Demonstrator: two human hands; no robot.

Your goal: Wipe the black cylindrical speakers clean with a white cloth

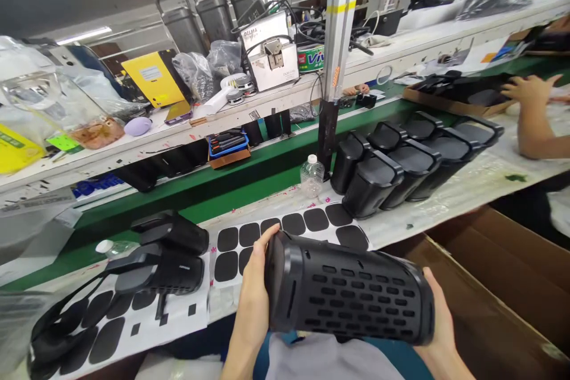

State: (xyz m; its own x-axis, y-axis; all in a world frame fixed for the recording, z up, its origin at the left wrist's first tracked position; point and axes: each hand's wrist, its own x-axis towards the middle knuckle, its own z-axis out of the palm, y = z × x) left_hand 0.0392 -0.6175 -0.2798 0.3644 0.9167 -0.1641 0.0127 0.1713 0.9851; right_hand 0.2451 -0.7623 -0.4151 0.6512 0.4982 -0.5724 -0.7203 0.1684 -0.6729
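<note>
Between my two hands lies a black speaker housing, tipped on its side, its slotted grille facing me. My left hand grips the housing's left end, with fingers running over the top edge. At the other end my right hand clasps it, and most of those fingers are hidden behind it. Just beyond my left hand is a white sheet of black rounded pads, partly covered by the housing. Two similar black housings with handles lie to the left.
Several black handled housings stand at the right beside a clear plastic bottle. A metal post rises from the bench. An open cardboard box is below right. Another person's hand reaches in at far right. A cluttered shelf runs above.
</note>
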